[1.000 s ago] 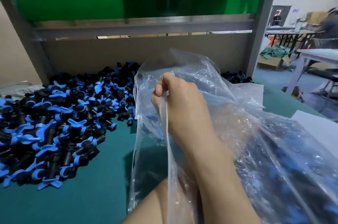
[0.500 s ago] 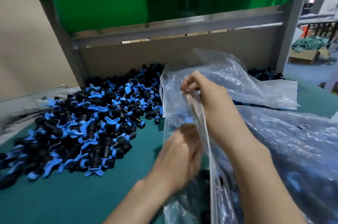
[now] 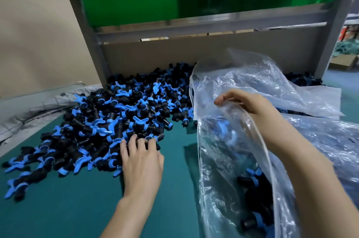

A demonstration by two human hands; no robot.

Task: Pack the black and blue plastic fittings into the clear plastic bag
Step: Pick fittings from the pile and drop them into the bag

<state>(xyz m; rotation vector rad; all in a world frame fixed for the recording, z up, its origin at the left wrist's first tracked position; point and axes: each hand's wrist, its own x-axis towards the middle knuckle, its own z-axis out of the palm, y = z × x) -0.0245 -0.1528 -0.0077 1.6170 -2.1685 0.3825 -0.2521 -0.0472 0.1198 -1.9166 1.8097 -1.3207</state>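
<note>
Both hands worked over a teal table (image 3: 58, 210). Her or his left hand (image 3: 142, 162) lay palm down at the near edge of the pile of black and blue fittings (image 3: 120, 113), its 4 fingers spread and bent onto the pieces; whether they had closed round any could not be told. To the right, the right hand (image 3: 250, 104) pinched the rim of the clear plastic bag (image 3: 252, 76) between thumb and curled fingers, lifting it so that the mouth gaped toward the pile. Several fittings in the bag (image 3: 252, 183) showed dark through the crinkled film low down, near the right forearm. More clear film lay flat behind and to the right. Beside the pile on the left sat a crumpled grey sack (image 3: 29, 109). Behind everything stood a cardboard back wall (image 3: 194, 53), a grey metal frame (image 3: 87, 33) and a green panel (image 3: 128, 2).
</note>
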